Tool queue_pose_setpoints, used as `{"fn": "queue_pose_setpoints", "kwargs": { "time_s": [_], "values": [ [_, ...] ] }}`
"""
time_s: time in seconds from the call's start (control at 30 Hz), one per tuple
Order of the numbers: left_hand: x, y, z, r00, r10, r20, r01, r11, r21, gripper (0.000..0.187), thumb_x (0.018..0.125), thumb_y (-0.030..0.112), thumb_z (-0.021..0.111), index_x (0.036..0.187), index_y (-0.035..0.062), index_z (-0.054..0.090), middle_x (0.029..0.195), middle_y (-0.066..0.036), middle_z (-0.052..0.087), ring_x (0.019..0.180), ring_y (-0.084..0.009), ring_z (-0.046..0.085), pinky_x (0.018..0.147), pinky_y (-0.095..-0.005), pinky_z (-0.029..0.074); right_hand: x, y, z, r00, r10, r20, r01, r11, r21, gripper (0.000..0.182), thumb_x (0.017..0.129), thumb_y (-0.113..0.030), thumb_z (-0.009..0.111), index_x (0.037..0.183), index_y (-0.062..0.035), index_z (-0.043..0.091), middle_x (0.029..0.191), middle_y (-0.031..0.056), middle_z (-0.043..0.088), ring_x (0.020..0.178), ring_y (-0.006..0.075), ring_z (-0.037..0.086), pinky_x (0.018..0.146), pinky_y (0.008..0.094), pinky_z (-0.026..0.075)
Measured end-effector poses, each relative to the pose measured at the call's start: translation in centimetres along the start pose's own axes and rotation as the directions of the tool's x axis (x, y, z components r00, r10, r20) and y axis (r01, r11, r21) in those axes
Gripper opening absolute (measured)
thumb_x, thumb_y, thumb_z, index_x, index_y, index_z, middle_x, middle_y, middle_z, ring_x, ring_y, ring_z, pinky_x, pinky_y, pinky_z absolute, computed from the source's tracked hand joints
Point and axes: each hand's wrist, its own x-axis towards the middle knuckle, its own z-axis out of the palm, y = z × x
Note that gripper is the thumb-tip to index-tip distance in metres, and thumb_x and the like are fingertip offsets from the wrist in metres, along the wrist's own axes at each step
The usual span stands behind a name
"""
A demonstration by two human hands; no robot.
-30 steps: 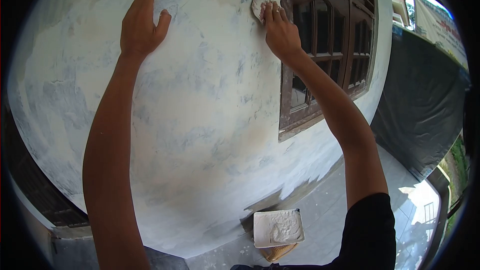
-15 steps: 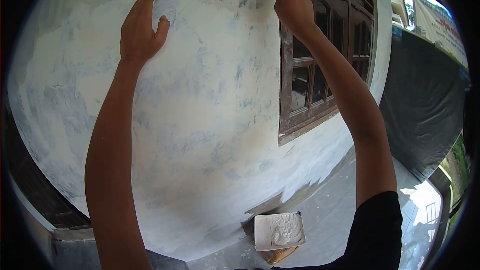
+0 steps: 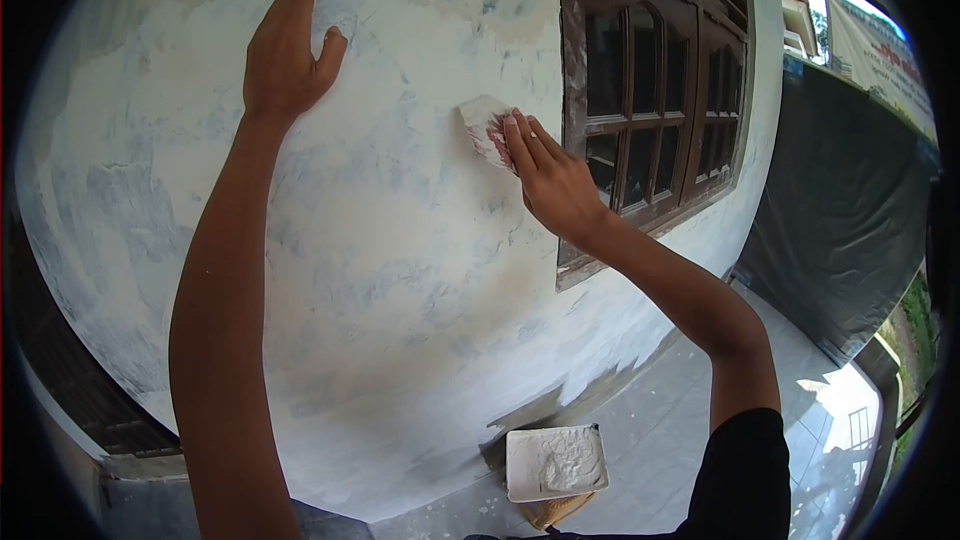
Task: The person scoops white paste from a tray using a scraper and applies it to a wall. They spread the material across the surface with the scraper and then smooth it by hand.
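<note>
Scraper point(image 3: 484, 130) lowered, patchy wall point(image 3: 380, 260), tiled floor point(image 3: 655, 425)

Single head view (fisheye-wide), near the wall point(image 3: 400, 270), looking forward; tilted down

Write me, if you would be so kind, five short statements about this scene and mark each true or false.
1. The right hand holds a flat tool smeared with white. True.
2. The left hand grips the frame of the window. False: it is raised at the wall, well left of the window.
3. A tray with white paste in it sits low, near the foot of the wall. True.
4. The dark sheet hangs left of the window. False: it hangs to the right.
5. The window has brown framing. True.
</note>
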Motion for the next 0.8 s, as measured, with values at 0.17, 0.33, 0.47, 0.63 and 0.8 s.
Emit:
{"fn": "queue_pose_setpoints", "kwargs": {
  "time_s": [0.17, 0.33, 0.47, 0.63, 0.8],
  "values": [
    [-0.1, 0.1, 0.0, 1.000, 0.001, 0.000, -0.001, 1.000, 0.014, 0.063, 0.084, 0.009, 0.056, 0.146, 0.0091, 0.044, 0.141, -0.015, 0.056, 0.128, -0.0360, 0.055, 0.111, -0.0427, 0.042, 9.7, 6.6, -2.4, 0.928, 0.293, -0.230, -0.275, 0.955, 0.108, 0.058, 0.085, 0.004, 0.053, 0.142, 0.0002, 0.044, 0.138, 0.0186, 0.057, 0.101, 0.0398, 0.067, 0.080, 0.0447, 0.059],
    [0.0, 0.2, 0.0, 1.000, -0.015, 0.000, 0.015, 1.000, 0.014, 0.064, 0.084, 0.010, 0.056, 0.147, 0.0103, 0.044, 0.141, -0.015, 0.056, 0.129, -0.0367, 0.054, 0.111, -0.0426, 0.041, 17.9, 12.6, 0.2, 0.875, 0.433, -0.214, -0.442, 0.897, 0.006, 0.044, 0.092, -0.004, 0.047, 0.136, 0.0025, 0.046, 0.139, 0.0254, 0.053, 0.118, 0.0378, 0.060, 0.088, 0.0456, 0.056],
    [0.1, 0.0, -0.1, 1.000, 0.014, -0.018, -0.014, 1.000, 0.024, 0.064, 0.082, 0.014, 0.060, 0.143, 0.0057, 0.047, 0.135, -0.017, 0.060, 0.120, -0.0343, 0.060, 0.105, -0.0421, 0.048, 16.5, 9.0, 3.3, 0.943, 0.177, -0.281, -0.235, 0.954, -0.189, 0.051, 0.084, 0.003, 0.054, 0.134, 0.0063, 0.049, 0.135, 0.0247, 0.058, 0.112, 0.0385, 0.064, 0.080, 0.0405, 0.061],
    [0.0, 0.3, -0.2, 0.999, -0.049, 0.013, 0.050, 0.999, -0.020, 0.064, 0.084, 0.010, 0.057, 0.147, 0.0107, 0.044, 0.138, -0.016, 0.058, 0.124, -0.0352, 0.057, 0.106, -0.0414, 0.045, 5.7, -1.6, 1.1, 0.992, -0.057, -0.113, 0.043, 0.991, -0.124, 0.048, 0.085, -0.003, 0.061, 0.129, 0.0130, 0.053, 0.129, 0.0297, 0.059, 0.118, 0.0424, 0.061, 0.091, 0.0385, 0.058],
    [0.0, 0.1, 0.0, 1.000, 0.002, -0.027, -0.002, 1.000, -0.013, 0.064, 0.084, 0.010, 0.056, 0.147, 0.0107, 0.044, 0.137, -0.017, 0.058, 0.123, -0.0347, 0.058, 0.105, -0.0409, 0.046, 1.7, -2.2, -1.9, 0.998, -0.030, -0.050, 0.036, 0.991, 0.132, 0.053, 0.082, 0.003, 0.061, 0.134, 0.0106, 0.051, 0.131, 0.0272, 0.060, 0.120, 0.0400, 0.062, 0.086, 0.0392, 0.060]
  ]
}}
